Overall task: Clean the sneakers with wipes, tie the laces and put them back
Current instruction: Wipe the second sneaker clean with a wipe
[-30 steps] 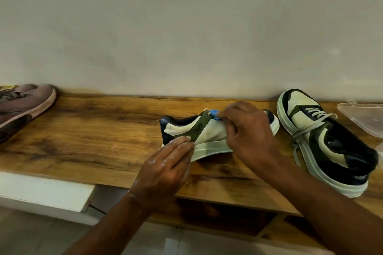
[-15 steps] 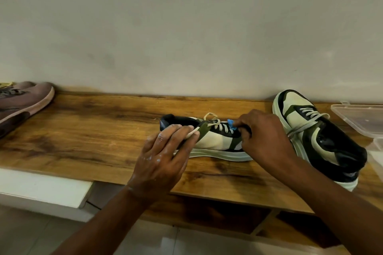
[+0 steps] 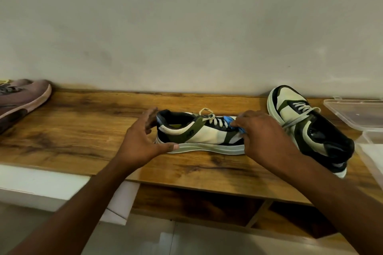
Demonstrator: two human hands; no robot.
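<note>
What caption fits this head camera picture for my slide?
Right hand rubs a blue wipe on a sneaker; left hand steadies its heel.

Cream/olive/blk sneakers, blue wipe, brown wood-grain shelf.

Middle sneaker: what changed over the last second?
The middle sneaker was tipped with its sole toward the camera; now it stands upright on its sole on the shelf. The left hand shifted from the sole to cup the heel, fingers open. The right hand still pinches the blue wipe at the laces. The other sneaker stayed put.
</note>
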